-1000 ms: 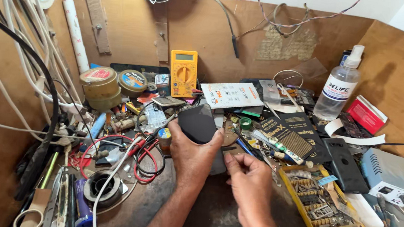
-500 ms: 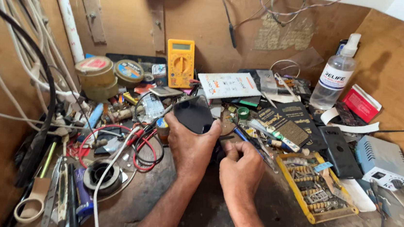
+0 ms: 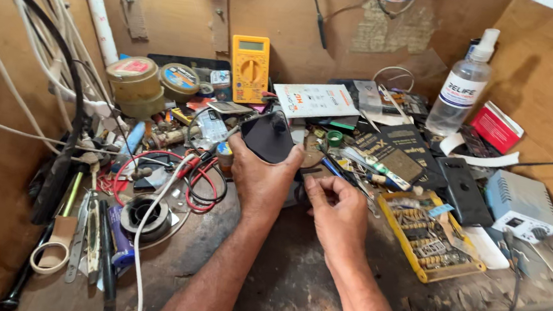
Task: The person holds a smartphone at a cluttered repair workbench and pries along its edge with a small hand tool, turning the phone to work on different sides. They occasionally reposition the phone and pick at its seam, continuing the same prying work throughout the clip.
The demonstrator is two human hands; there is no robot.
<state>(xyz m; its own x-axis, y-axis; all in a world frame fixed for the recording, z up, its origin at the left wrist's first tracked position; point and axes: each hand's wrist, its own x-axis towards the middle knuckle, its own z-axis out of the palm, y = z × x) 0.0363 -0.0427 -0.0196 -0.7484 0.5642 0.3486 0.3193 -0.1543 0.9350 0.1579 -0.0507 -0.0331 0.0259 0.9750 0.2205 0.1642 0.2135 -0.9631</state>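
L hand [image 3: 262, 181] grips a black phone [image 3: 268, 138], held tilted up over the middle of the workbench [image 3: 278, 289], just in front of the yellow multimeter [image 3: 250, 68]. R hand [image 3: 337, 214] sits just beside it, fingers pinched narrow; whether they hold sth small, can't tell. Best approach, imo: keep phone braced w/ L, wrist steady, and work the R pinch slowly near the lower edge, clear of the red wires [image 3: 198, 175].

Bright, even light from above; soft shadows under clutter on the surface [image 3: 265, 288]. Sharp focus, slight wide-angle bending at edges.
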